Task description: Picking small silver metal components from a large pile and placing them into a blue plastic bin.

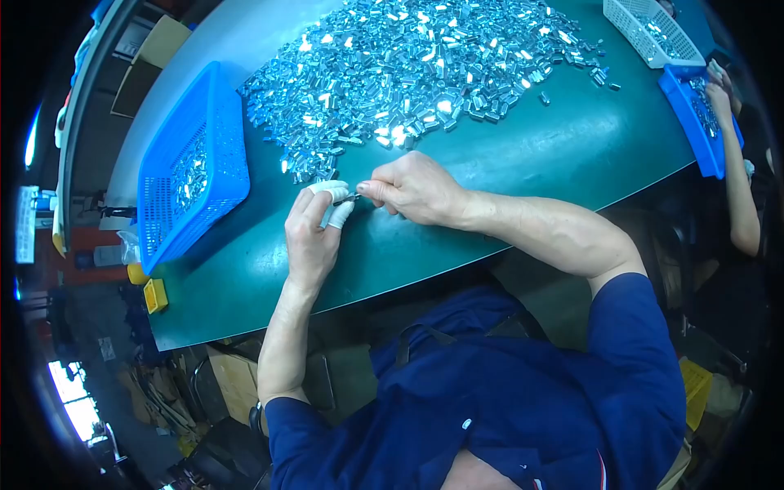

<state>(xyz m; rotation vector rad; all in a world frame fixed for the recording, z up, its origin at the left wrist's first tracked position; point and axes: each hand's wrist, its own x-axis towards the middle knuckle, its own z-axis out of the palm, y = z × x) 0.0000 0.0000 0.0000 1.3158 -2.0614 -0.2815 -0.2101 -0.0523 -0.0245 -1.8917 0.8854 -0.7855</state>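
Note:
Between my two hands, just above the near part of the green table, is a small shiny metal piece. My left hand, with white covers on some fingertips, pinches it. Fingertips of my right hand are closed together at the piece's right end; whether they grip it or something tiny beside it is hidden. Beyond both hands spreads a large heap of small silvery metal pieces, its near edge close to my left fingertips.
At the left stands a blue plastic basket with metal pieces inside. A small yellow box sits at the table's left edge. At the far right are a white basket and a blue tray, where another person's hand reaches in.

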